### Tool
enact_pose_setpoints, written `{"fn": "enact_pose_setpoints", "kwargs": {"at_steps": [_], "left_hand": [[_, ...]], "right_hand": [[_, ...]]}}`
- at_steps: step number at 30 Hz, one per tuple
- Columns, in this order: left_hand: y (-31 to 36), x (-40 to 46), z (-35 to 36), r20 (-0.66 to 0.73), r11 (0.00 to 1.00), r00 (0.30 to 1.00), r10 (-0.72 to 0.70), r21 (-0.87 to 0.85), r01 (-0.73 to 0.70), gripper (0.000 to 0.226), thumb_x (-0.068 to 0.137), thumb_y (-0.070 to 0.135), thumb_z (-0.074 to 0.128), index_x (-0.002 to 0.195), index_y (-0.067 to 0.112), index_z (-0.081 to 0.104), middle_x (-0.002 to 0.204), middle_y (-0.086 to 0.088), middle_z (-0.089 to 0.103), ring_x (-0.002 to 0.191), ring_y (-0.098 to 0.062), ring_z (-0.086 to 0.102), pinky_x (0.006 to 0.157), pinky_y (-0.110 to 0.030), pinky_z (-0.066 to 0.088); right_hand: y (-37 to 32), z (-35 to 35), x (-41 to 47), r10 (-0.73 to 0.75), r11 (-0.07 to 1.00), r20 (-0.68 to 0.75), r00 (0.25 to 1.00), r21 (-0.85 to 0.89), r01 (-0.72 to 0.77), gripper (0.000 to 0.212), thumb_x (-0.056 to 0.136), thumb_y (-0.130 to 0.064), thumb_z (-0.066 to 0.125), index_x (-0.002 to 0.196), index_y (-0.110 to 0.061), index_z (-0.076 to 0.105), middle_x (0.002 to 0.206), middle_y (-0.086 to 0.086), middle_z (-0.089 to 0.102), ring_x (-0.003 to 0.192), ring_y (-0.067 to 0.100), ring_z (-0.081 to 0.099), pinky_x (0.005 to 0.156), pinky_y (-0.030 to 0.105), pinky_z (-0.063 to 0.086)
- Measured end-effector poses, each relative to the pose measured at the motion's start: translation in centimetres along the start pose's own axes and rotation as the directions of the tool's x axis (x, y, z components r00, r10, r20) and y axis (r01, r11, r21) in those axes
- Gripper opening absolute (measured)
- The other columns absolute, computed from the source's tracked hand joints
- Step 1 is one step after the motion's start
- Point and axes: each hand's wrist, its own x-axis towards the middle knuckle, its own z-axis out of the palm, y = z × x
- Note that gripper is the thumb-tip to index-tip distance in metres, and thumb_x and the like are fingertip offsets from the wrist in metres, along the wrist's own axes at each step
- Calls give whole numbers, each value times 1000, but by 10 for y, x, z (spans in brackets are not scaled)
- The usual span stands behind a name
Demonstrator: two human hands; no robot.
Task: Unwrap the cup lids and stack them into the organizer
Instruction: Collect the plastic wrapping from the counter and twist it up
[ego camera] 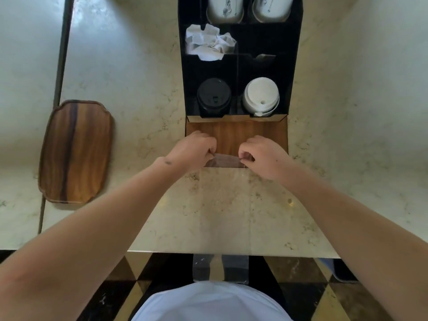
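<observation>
A black organizer [295, 66] with a wooden front [236, 135] stands on the marble counter. Its front left slot holds a stack of black lids [213, 95]; the front right slot holds a stack of white lids [261, 96]. My left hand [196, 147] and my right hand [261, 156] each pinch one top corner of a long clear plastic wrapper [225, 216]. The wrapper is stretched flat between them and runs down over the counter edge to the floor side. I see no lids inside it.
Crumpled white napkins [208, 42] fill a middle compartment, and two stacks of paper cups [247, 10] sit in the back ones. A wooden tray [76, 151] lies at the left. The counter's front edge [231, 252] is near my body.
</observation>
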Motion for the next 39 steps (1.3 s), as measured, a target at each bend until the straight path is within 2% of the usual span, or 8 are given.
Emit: {"fn": "enact_pose_setpoints", "kwargs": {"at_steps": [3, 10, 13, 15, 21, 25, 30, 39], "left_hand": [[-2, -8, 2, -106, 976, 974, 199, 114, -186, 7, 94, 14, 61, 87, 16, 61, 89, -1, 61, 89, -23, 54, 72, -41, 53], [-11, -20, 2, -76, 862, 888, 455, 290, -416, 17, 81, -3, 72, 93, 7, 67, 90, -8, 64, 84, -27, 58, 66, -36, 49], [-17, -27, 5, -59, 859, 889, 454, 294, -419, 5, 88, 7, 68, 93, 8, 69, 94, -8, 65, 86, -27, 59, 67, -38, 51], [-17, -30, 5, -95, 891, 905, 415, 245, -383, 16, 95, 20, 60, 91, 9, 71, 97, -7, 65, 86, -26, 60, 66, -36, 51], [0, -20, 4, -110, 995, 989, 101, 36, -98, 14, 94, 30, 68, 88, 17, 65, 100, 0, 60, 96, -21, 51, 74, -38, 52], [4, -6, 4, -12, 997, 999, -38, -60, 37, 21, 90, 30, 72, 93, 23, 53, 91, 4, 62, 94, -20, 50, 73, -35, 49], [3, -4, 0, 96, 998, 994, 51, 16, -53, 7, 94, 23, 63, 88, 26, 63, 91, 8, 60, 98, -16, 49, 72, -29, 41], [4, -31, 8, -22, 874, 903, 429, 263, -409, 19, 86, 2, 67, 102, 10, 61, 91, -5, 60, 80, -21, 52, 68, -33, 46]], "right_hand": [[2, 1, -4, -88, 996, -50, 995, -32, 87, 13, 85, -1, 71, 76, -10, 67, 77, 3, 62, 73, 22, 56, 63, 42, 51], [7, 8, -16, -191, 978, -74, 979, -94, 184, 8, 85, 0, 73, 89, -6, 76, 92, 7, 64, 80, 24, 58, 65, 43, 51], [10, 7, -22, -190, 979, -87, 978, -95, 182, 11, 88, -8, 73, 95, -9, 80, 93, 7, 65, 80, 23, 58, 65, 42, 52], [9, 5, -26, -168, 985, -97, 981, -62, 162, 14, 92, -18, 70, 98, -12, 82, 92, 4, 64, 78, 20, 56, 67, 39, 52], [0, -2, -14, 18, 998, -2, 1000, 58, -18, 5, 90, -23, 74, 90, -19, 77, 93, -7, 63, 86, 13, 56, 76, 37, 54], [2, -5, -1, 77, 989, 113, 991, 118, -91, 21, 87, -21, 75, 107, -21, 70, 89, -12, 62, 86, 8, 55, 77, 31, 51], [8, -5, 1, 35, 996, 153, 988, 79, -48, 4, 86, -19, 74, 89, -21, 71, 87, -12, 60, 88, 8, 55, 75, 29, 51], [2, 8, -18, -199, 965, -21, 980, -179, 192, 11, 84, -1, 68, 78, -9, 65, 76, 4, 59, 71, 22, 53, 56, 37, 48]]}}
